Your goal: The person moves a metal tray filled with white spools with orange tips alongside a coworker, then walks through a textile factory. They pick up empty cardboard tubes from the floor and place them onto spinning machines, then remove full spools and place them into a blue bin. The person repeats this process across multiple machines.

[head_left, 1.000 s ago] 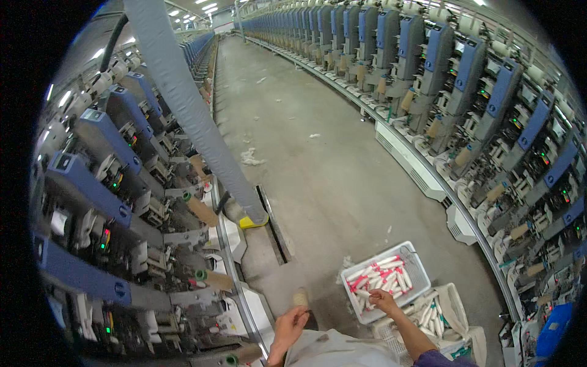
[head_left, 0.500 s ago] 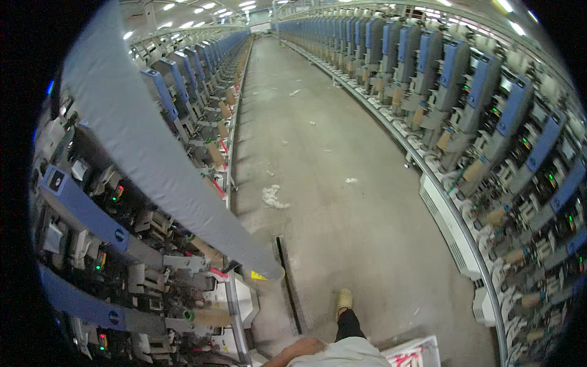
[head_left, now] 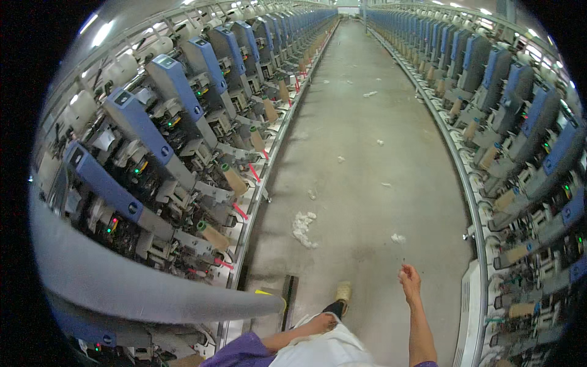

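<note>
My left hand [head_left: 322, 323] lies low in front of me against the white apron [head_left: 324, 350]. Its fingers blend into the cloth, and whether they grip it cannot be told. Out ahead on the right, above the aisle floor, my right hand [head_left: 410, 282] has its fingers curled in. Something small and pale may be between the fingertips, too small to name. A long grey fabric hose [head_left: 165, 287] sweeps across the lower left, its lower end by a dark floor slot [head_left: 290, 304], near my left hand and shoe [head_left: 343, 292].
Rows of blue-and-grey yarn winding units [head_left: 165, 85] line both sides, with brown cones [head_left: 233, 179] and red tubes [head_left: 240, 211] along the left rail. White fibre waste [head_left: 303, 229] lies on the floor [head_left: 348, 183]. A white vented casing [head_left: 469, 312] borders the right.
My view has swung left. My right hand has come into sight at the right. The hose now crosses lower in the picture. The white box with red-and-white pieces has left the view.
</note>
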A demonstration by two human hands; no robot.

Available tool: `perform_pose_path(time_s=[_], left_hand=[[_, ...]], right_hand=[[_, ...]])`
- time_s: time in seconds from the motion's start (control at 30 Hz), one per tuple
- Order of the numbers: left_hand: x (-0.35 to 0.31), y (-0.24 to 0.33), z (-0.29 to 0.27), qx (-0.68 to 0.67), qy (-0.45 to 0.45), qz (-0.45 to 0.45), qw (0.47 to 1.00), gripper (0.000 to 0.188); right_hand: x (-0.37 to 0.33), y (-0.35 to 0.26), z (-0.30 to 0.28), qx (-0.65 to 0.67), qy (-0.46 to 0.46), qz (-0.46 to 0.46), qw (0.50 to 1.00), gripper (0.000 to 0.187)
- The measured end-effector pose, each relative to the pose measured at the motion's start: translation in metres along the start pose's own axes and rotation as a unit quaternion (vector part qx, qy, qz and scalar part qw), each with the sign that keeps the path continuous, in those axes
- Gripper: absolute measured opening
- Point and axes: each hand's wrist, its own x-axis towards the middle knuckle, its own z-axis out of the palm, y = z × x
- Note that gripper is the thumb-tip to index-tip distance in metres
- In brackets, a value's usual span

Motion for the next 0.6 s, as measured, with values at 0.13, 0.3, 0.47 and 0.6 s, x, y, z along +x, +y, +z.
perform_pose_path(time_s=[0.13, 0.3, 0.47, 0.6], left_hand=[[0.126, -0.001, -0.073, -0.008, 0.043, 0.047, 0.998, 0.013], [0.223, 0.009, -0.183, 0.080, 0.011, 0.115, 0.990, 0.018], [0.322, 0.025, -0.308, 0.149, -0.048, 0.113, 0.981, 0.021], [0.410, 0.070, -0.448, 0.148, -0.008, 0.023, 0.989, 0.023]], right_hand=[[0.064, -0.018, 0.031, 0.019, -0.081, -0.020, 0.996, 0.021], [0.051, 0.083, -0.043, -0.205, -0.033, 0.149, 0.967, 0.029], [0.113, 0.145, -0.127, -0.015, 0.192, 0.387, 0.902, 0.021], [0.355, 0.070, -0.131, -0.145, 0.123, 0.219, 0.957, 0.018]])
